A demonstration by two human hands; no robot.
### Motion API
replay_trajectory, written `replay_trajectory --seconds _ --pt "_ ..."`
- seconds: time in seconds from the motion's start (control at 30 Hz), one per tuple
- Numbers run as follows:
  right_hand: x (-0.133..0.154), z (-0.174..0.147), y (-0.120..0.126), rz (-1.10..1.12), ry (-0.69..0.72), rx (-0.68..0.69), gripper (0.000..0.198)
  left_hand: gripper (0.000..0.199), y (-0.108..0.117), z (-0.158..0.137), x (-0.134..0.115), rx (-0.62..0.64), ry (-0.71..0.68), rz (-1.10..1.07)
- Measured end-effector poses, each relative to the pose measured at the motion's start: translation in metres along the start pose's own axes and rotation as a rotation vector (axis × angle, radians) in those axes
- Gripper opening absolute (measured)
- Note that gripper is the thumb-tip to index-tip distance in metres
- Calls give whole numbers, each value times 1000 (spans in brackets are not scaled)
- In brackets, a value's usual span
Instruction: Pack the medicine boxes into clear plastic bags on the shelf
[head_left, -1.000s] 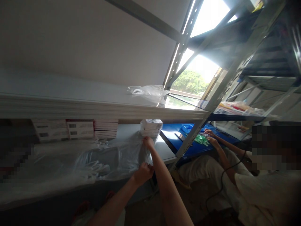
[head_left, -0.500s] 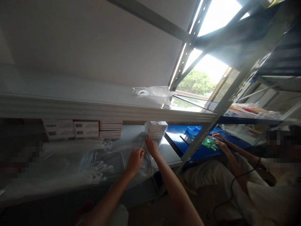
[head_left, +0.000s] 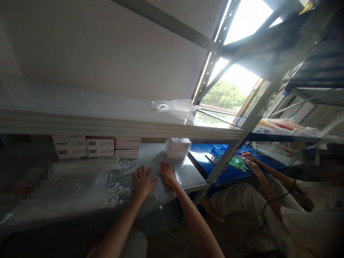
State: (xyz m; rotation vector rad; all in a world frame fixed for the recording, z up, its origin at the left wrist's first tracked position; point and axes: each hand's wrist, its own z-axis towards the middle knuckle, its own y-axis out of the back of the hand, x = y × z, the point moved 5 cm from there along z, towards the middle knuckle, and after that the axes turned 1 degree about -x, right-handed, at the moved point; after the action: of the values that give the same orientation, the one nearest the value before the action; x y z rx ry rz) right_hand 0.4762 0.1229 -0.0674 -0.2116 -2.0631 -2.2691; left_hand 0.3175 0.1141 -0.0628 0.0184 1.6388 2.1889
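Observation:
My left hand (head_left: 144, 182) lies flat with its fingers spread on a clear plastic bag (head_left: 154, 190) on the grey shelf (head_left: 192, 175). Beside it, my right hand (head_left: 168, 174) also presses down flat, fingers stretched out, on the same thin plastic. Just beyond the right hand stands a small stack of white boxes (head_left: 177, 147) in clear wrapping. To the left of my hands lies a pile of clear plastic bags (head_left: 83, 182), their gathered handle ends pointing toward my left hand.
Several printed cartons (head_left: 100, 147) stand at the back left. An upper shelf (head_left: 107, 120) holds another clear bag (head_left: 174, 105). A metal post (head_left: 228, 159) rises at the right. Beyond it, a co-worker's hands (head_left: 251, 161) are at green items (head_left: 238, 163) on a blue table (head_left: 268, 157).
My hands have come down from lifted, curled positions to lie flat on the plastic. The left moved left, the right slightly down and left. The plastic has flattened away from the box stack.

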Motion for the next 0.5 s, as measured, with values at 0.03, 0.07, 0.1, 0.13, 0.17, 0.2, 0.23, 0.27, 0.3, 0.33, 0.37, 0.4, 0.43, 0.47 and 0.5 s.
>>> replay_trajectory --seconds 0.03,0.07,0.1,0.13,0.17,0.2,0.23,0.27,0.3,0.33,0.37,0.4,0.43,0.47,0.5 --pt "-3 1 1 -4 -13 -4 51 66 1 0 5 -1 25 13" --pt "-5 1 2 -10 -21 -11 51 67 1 0 10 -3 47 24" --pt "-7 0 3 -17 -30 -19 50 67 2 0 14 -7 65 34" --pt "-9 0 4 -22 -44 -25 50 66 3 0 18 -15 77 42" --pt "-10 -1 5 -26 -61 -27 49 65 4 -1 22 -25 84 49" --pt "-12 -2 6 -28 -80 -28 49 64 5 -1 24 -34 90 53" --pt "-12 -4 6 -28 -98 -32 49 63 6 -2 26 -40 96 53" --pt "-12 -5 8 -26 -118 -47 50 62 7 -3 27 -46 101 51" --pt "-12 -7 10 -22 -140 -78 51 62 8 -3 28 -52 107 47" --pt "-11 -9 13 -18 -169 -124 52 61 8 -3 28 -59 110 41" --pt "-11 -11 16 -13 -207 -183 53 61 9 -4 27 -66 112 35" --pt "-11 -14 19 -7 -252 -248 54 61 9 -4 27 -74 112 28" --pt "-12 -18 21 1 -302 -308 54 61 8 -4 26 -83 113 22" --pt "-13 -21 23 11 -349 -349 55 62 8 -5 26 -91 114 16" --pt "-14 -24 24 27 -384 -362 56 62 7 -5 25 -99 116 10"
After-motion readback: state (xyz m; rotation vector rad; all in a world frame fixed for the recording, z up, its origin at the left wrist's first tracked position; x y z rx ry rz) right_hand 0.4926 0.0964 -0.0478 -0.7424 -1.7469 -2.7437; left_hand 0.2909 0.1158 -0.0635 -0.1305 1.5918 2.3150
